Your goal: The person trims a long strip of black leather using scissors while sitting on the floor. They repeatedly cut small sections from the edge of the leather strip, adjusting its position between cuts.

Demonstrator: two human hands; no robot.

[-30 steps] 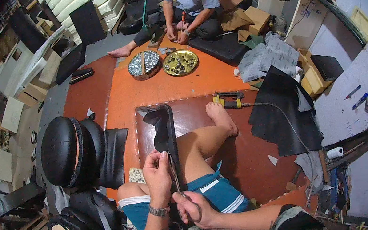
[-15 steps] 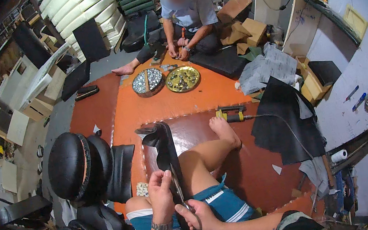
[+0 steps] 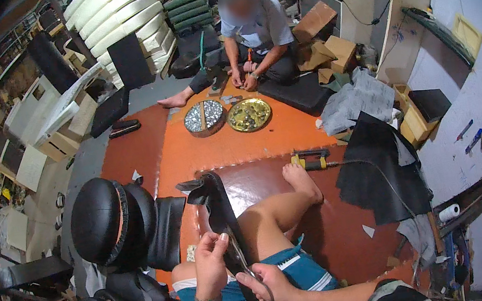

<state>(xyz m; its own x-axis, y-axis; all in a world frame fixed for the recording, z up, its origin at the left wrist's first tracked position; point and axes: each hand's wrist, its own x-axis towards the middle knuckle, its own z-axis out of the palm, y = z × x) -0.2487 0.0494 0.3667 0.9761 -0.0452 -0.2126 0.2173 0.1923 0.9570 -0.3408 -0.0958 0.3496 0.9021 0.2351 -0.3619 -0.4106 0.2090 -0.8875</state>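
Observation:
Across my lap lies a long strip of black leather-like material point(image 3: 219, 206), its far end curled and folded. My left hand point(image 3: 210, 266), with a watch on the wrist, is closed in a pinch at the strip's left edge; the fingertips partly hide what they grip. In my right hand point(image 3: 272, 283) is a pair of scissors point(image 3: 267, 294), a handle loop showing below the fingers. The blades point away from me along the strip, close to my left fingertips. How far they are apart I cannot tell.
Round black cushions point(image 3: 97, 220) stand at my left. Ahead are a tin of metal pieces point(image 3: 206, 132) and a golden tray point(image 3: 252, 129). Beyond them a seated person point(image 3: 254, 30) handles something small. A yellow-and-black staple gun point(image 3: 312, 161) with a hose lies by my foot.
The view has shifted slightly, so the surroundings sit lower and further right. My right hand has turned a little, showing more of the scissors' handle; my left hand keeps its pinch.

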